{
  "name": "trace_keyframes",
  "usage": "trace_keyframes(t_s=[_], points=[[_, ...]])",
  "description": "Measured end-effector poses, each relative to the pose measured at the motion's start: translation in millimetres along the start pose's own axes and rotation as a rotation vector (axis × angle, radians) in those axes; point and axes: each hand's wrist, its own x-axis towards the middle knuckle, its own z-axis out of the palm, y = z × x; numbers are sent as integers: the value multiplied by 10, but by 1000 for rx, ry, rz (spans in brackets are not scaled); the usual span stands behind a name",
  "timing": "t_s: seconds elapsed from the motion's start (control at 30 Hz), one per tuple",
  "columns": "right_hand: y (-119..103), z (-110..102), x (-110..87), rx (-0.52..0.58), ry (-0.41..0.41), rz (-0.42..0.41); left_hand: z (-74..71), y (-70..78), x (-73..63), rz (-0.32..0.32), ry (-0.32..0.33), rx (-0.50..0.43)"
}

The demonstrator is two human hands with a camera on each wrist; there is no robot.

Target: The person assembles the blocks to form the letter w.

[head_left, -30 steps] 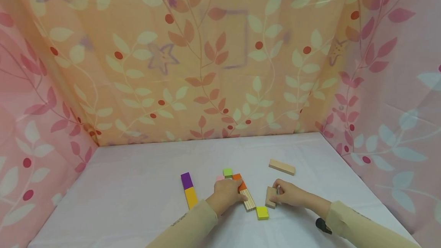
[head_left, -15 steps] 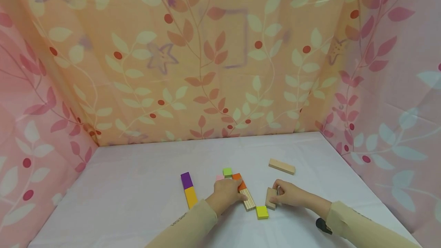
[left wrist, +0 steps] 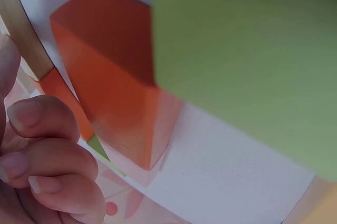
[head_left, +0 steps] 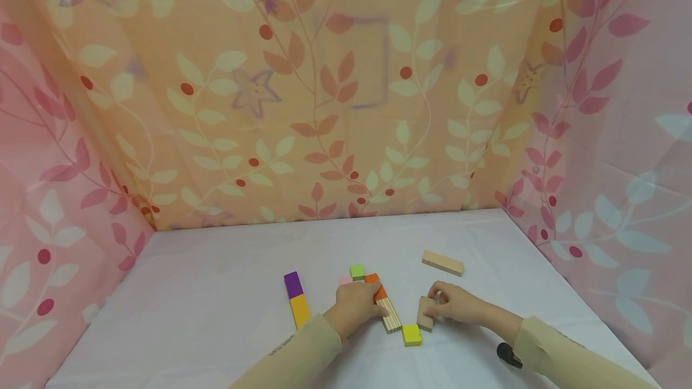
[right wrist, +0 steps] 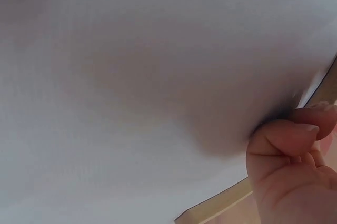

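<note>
My left hand [head_left: 357, 304] lies over a row of blocks, its thumb against the striped wooden block [head_left: 390, 319] and its index finger at the orange block [head_left: 372, 279]. In the left wrist view its fingers [left wrist: 63, 166] are curled beside that row. There a second orange block [left wrist: 108, 66] and a large green surface [left wrist: 247, 66] stand close to the camera. My right hand [head_left: 456, 304] pinches a plain wooden block [head_left: 425, 314], which slants just behind a yellow block [head_left: 412, 335]. The right wrist view shows the thumb and fingers [right wrist: 292, 150], with the held block largely hidden.
To the left, a purple block [head_left: 293, 284] and an amber block [head_left: 299, 311] lie end to end. Lime green [head_left: 357, 271] and pink [head_left: 345, 280] blocks lie behind my left hand. A longer wooden block [head_left: 443, 262] lies farther back. A black object [head_left: 507, 354] is by the right sleeve.
My right hand has turned the plain wooden block slightly and its near end has come closer to the yellow block. The left hand stays in place on its row.
</note>
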Motion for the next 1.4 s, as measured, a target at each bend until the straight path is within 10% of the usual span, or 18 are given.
trace_keyframes(t_s=[0.57, 1.4], points=[[374, -429, 195, -44, 309, 73, 23, 3, -2, 10, 8, -8], [735, -714, 304, -120, 260, 123, 2, 6, 10, -5, -6, 20]])
